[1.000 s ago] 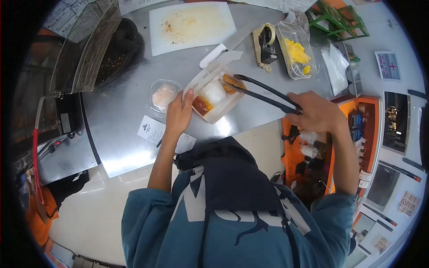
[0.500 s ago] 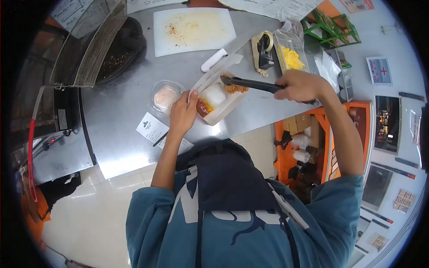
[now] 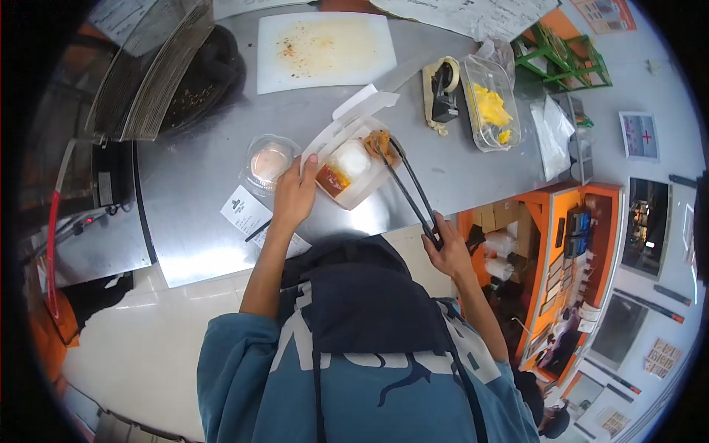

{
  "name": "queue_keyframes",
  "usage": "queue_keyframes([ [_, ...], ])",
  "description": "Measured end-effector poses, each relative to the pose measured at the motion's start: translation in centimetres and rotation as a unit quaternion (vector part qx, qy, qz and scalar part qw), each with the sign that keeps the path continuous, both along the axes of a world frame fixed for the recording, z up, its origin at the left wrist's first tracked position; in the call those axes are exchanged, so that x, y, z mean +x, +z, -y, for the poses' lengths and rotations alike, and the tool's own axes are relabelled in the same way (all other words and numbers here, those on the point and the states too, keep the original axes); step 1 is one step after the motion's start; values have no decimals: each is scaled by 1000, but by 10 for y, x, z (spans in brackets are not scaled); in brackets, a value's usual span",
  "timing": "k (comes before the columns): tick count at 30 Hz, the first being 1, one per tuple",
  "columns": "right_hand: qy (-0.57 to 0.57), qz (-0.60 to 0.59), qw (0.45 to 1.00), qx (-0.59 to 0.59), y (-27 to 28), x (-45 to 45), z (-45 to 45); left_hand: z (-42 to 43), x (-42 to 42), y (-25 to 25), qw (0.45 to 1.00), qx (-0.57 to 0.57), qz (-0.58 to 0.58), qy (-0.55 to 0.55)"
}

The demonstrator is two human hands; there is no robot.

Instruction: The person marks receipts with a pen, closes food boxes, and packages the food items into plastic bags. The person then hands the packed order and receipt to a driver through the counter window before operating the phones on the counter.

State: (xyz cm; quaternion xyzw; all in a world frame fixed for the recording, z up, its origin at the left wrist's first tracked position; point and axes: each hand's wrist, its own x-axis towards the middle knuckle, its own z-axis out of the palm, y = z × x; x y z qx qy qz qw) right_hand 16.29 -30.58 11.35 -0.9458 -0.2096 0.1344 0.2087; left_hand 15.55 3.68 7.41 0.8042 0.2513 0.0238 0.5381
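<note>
My left hand (image 3: 297,190) grips the left wall of an open paper food box (image 3: 362,193), its lid folded back. Inside lie a mound of white rice (image 3: 348,160), a packet of orange-red sauce (image 3: 334,179) and a brown fried piece (image 3: 377,143), perhaps chicken. My right hand (image 3: 448,249) is closed around the handle end of black tongs (image 3: 410,193). The tong tips reach into the box's right end, touching the fried piece. Left of the box sits a clear plastic container (image 3: 268,164) with pale pink contents. A printed receipt (image 3: 244,212) lies by my left forearm, with a thin black stick-like item (image 3: 257,232) beside it.
Behind the box are a stained white cutting board (image 3: 325,52), a knife (image 3: 362,92) partly hidden by the lid, and a tape dispenser (image 3: 443,92). A clear tray (image 3: 487,111) holds yellow pieces. Wire fry baskets (image 3: 159,81) stand at the left. The steel counter's front edge is close to my body.
My right hand has swung down toward my body, turning the tongs from sideways to steep. The fried piece now sits more upright at the box's right end. My left hand still grips the box.
</note>
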Motion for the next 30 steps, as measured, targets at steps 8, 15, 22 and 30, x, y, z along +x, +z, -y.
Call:
queue_keyframes([
  [8, 10, 31, 998, -44, 7, 1, -8, 10, 2, -3, 1000, 25, 13, -4],
  [15, 17, 3, 1000, -14, 25, 11, 3, 8, 1, -6, 1000, 16, 2, -7],
  [22, -3, -86, 994, 63, 48, 34, 7, 6, 2, -6, 1000, 20, -17, -16],
  [30, 32, -29, 999, -30, 92, 39, 15, 7, 2, -6, 1000, 4, -6, -1],
])
